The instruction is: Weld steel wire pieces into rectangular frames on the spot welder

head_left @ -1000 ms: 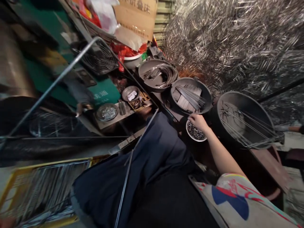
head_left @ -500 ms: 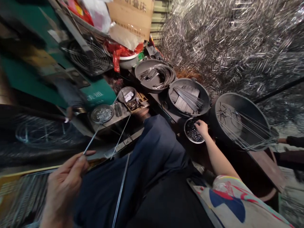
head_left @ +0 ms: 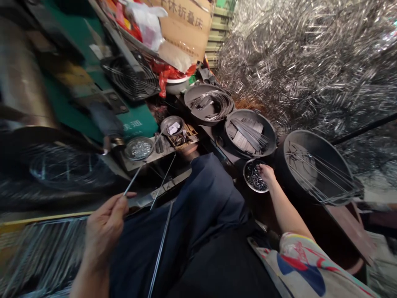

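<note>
Bright metal, thin: one rod, near end in your left hand at 8 o'clock. Thumb and forefinger pinch it; from that grip it slants off toward 1 o'clock. To its right a second rod runs at a similar slant, and a doubled rod lies over your dark trousers toward 7 o'clock. Whether the three are joined: cannot tell.

Your right hand, at 4 o'clock, reaches over the rim of a small round bowl, fingertips at the loose dark metal pieces inside. Those fingers are drawn together; whether a piece is pinched between them cannot be made out.

Surroundings, by clock. 3 o'clock: deep pot near your right forearm, bent wires within, longer ones reaching its rim. Between 2 and 3: pan of flat strips, just behind the bowl. 12 o'clock: pan with coiled wire. 2 o'clock: large heap of shiny wire. 9 o'clock: dish of small shiny parts. 8 o'clock, outside your left hand: yellow crate packed with rods, blurred.
</note>
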Action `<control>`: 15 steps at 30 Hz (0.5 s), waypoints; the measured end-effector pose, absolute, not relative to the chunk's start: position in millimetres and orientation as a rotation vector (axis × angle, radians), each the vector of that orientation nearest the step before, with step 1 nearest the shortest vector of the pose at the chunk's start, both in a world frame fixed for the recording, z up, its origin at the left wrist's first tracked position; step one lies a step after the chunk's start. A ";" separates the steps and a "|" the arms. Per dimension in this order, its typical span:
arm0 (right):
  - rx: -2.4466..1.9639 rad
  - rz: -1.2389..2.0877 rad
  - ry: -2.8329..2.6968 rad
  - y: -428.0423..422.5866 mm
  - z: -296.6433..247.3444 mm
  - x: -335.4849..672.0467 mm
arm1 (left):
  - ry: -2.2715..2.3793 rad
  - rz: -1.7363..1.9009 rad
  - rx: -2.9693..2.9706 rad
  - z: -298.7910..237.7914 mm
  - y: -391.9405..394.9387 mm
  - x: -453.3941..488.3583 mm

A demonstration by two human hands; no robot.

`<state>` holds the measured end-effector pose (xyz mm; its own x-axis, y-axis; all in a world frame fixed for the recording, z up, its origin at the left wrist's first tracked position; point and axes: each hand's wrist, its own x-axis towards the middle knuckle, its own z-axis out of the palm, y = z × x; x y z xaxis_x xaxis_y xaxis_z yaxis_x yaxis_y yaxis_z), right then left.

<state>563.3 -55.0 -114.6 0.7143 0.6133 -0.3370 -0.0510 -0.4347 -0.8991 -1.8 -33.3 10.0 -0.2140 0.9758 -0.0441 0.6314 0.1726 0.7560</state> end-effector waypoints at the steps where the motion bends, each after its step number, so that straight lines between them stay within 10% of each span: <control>1: -1.887 0.834 -0.479 -52.5 -111.0 556.4 | 1.860 0.817 1.481 10.9 -32.6 -1.9; 15: -1.460 0.689 -2.218 52.2 -10.2 361.1 | 1.711 0.836 1.743 19.7 -15.6 -1.1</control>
